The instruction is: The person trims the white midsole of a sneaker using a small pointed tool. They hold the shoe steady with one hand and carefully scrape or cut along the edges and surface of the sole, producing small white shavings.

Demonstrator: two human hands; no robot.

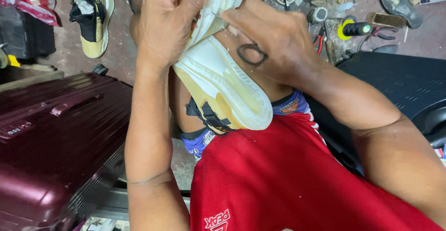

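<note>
Shoe (223,87) lies sole-up across the person's lap, heel end resting against the red shirt (288,180), toe end running up out of frame.

Head view:
- Left hand (169,24) clamps the upper part of the sole, fingers curled and closed around it, thumb pressing along the edge.
- Right hand (274,40) sits just beside it, fingers pinched shut on a thin needle (219,18) at the seam between sole and upper. A dark ring-shaped mark shows on the back of this hand.
- Sole: off-white rubber, yellowed and slightly translucent at the heel, smooth, rounded outline. Upper: tan with black straps, partly hidden under the sole.
- Judgement: for stitching here, the left grip should stay firm and close to the needle so the rubber cannot flex; the needle wants to enter square to the edge, pushed with steady pressure, fingertips kept clear of its path. The thick rubber will probably resist.

Surroundings:
- Second shoe (93,19), same tan and black, lies on the concrete floor to the upper left, well apart.
- Suitcase (55,138), maroon, hard ribbed shell, glossy, stands at the person's left.
- Tools (353,26) scattered on the floor at upper right: pliers with red handles, a yellow-and-black round item, a loose dark sole. Small details unclear.
</note>
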